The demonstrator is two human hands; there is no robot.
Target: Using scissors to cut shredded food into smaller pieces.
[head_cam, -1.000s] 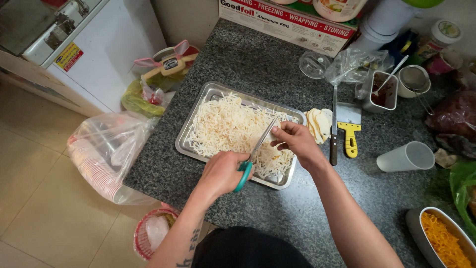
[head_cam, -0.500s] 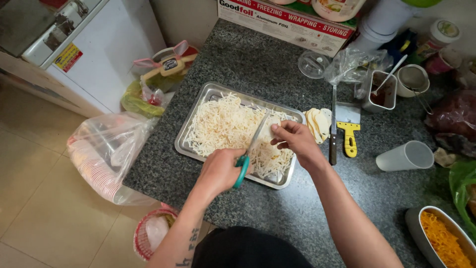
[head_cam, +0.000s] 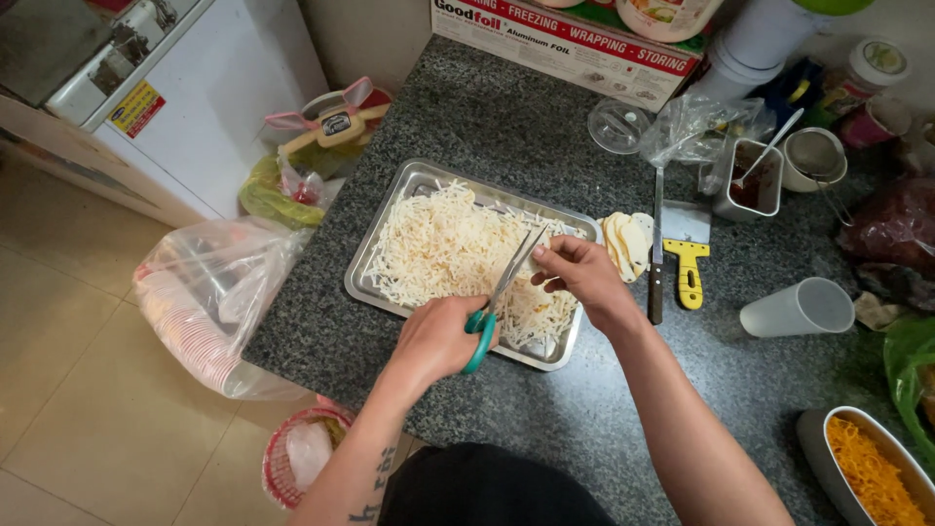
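Observation:
My left hand (head_cam: 435, 339) grips teal-handled scissors (head_cam: 502, 292) whose blades reach up over a metal tray (head_cam: 375, 255) on a dark granite counter. The tray is heaped with thin pale shreds (head_cam: 438, 244). My right hand (head_cam: 575, 273) hovers over the tray's right end and pinches a small pale piece at the scissor blades. A short stack of pale round slices (head_cam: 625, 240) lies just right of the tray, close to my right hand.
Right of the slices lie a knife (head_cam: 656, 248) and a yellow-handled scraper (head_cam: 688, 255). A tipped plastic cup (head_cam: 799, 307), metal containers (head_cam: 750, 185), a foil box (head_cam: 575, 44) and a dish of orange shreds (head_cam: 872, 468) stand around. Plastic bags (head_cam: 205, 292) hang left of the counter.
My left hand with the scissors has shifted slightly right, and the blades now close in on the piece in my right hand. The tray has not moved.

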